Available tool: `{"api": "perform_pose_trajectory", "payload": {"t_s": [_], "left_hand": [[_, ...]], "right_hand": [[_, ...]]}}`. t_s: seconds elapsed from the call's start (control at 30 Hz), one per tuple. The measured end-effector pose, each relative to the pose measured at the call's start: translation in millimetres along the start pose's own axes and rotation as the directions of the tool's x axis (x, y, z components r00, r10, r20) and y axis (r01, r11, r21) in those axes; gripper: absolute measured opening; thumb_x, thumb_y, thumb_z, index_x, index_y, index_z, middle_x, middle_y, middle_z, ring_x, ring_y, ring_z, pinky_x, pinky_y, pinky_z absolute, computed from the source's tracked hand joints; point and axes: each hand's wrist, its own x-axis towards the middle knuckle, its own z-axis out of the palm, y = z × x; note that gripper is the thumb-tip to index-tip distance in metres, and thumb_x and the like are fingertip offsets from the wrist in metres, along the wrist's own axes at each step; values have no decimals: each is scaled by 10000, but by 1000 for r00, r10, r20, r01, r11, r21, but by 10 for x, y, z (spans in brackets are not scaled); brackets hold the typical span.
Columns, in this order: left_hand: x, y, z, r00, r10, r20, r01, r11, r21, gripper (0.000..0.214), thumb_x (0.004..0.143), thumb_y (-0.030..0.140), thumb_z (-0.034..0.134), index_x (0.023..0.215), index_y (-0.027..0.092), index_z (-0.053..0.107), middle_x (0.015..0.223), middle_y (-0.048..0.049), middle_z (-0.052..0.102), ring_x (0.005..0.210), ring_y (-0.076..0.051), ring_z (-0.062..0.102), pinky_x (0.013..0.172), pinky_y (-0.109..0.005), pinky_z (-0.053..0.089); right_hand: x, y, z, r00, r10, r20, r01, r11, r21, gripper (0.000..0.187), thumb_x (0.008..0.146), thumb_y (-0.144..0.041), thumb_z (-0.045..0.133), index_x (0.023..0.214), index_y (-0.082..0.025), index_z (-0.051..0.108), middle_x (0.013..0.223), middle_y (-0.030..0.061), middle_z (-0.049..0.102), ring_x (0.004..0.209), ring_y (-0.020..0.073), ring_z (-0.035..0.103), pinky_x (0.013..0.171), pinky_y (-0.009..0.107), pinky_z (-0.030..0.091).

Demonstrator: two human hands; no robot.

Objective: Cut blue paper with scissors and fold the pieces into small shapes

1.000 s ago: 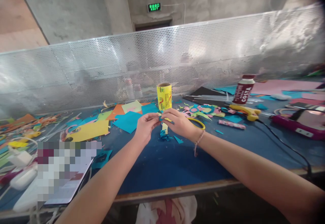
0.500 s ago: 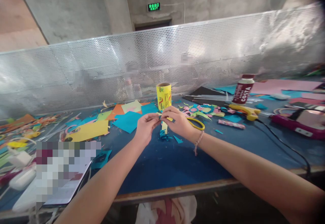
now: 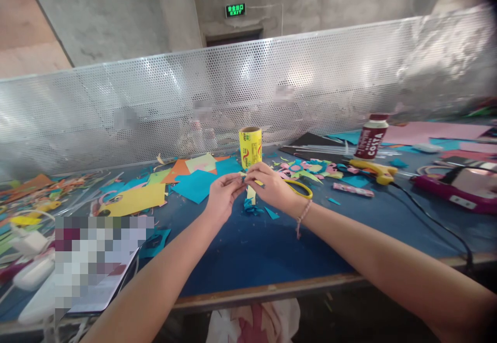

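My left hand (image 3: 224,194) and my right hand (image 3: 268,187) meet above the table, fingertips pinched together. Between them shows a tiny bluish bit (image 3: 244,179) that looks like paper; the fingers cover most of it. Just behind stands a yellow printed roll (image 3: 250,147), upright, with an open top. Below the fingertips lie a pale yellow paper strip (image 3: 251,194) and crumpled blue paper scraps (image 3: 253,208). A yellow loop handle (image 3: 302,189), like that of scissors, pokes out beside my right hand; the rest of it is hidden.
Left are coloured paper sheets (image 3: 195,186), a yellow paper piece (image 3: 137,199) and a partly blurred tablet-like screen (image 3: 104,286). Right are paper flowers (image 3: 306,168), a yellow glue gun (image 3: 375,170) with a black cord, a bottle (image 3: 371,138) and a purple power strip (image 3: 446,193). A perforated metal panel (image 3: 163,110) stands behind.
Almost nothing differs. Both hands keep their pinch in the same place, with only a very slight shift of the fingers and of the view.
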Motion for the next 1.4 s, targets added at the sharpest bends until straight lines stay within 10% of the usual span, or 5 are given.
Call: {"api": "perform_pose_trajectory", "payload": {"t_s": [0.43,0.73,1.4], "left_hand": [[-35,-5,43,1000,21,15,-22,998,63,243,586,178,713,793,98,615,741,-63,662,719,-149,631,815,-333,475],[-54,4,62,996,80,24,-81,997,14,190,591,158,704,757,114,623,723,-39,658,740,-142,631,845,-338,464],[-57,-5,74,997,76,5,-76,994,73,264,559,160,728,790,113,608,714,-39,658,714,-141,627,842,-345,456]], "right_hand": [[28,11,88,849,528,31,-510,802,312,84,709,-231,570,730,-187,501,693,9,557,653,133,548,612,288,461],[38,20,122,798,592,117,-547,627,554,203,658,-325,628,776,-179,548,689,2,578,651,124,549,643,289,458],[-10,1,160,770,634,68,-544,598,588,215,628,-348,672,715,-165,598,650,-3,584,623,117,536,619,269,442]]}}
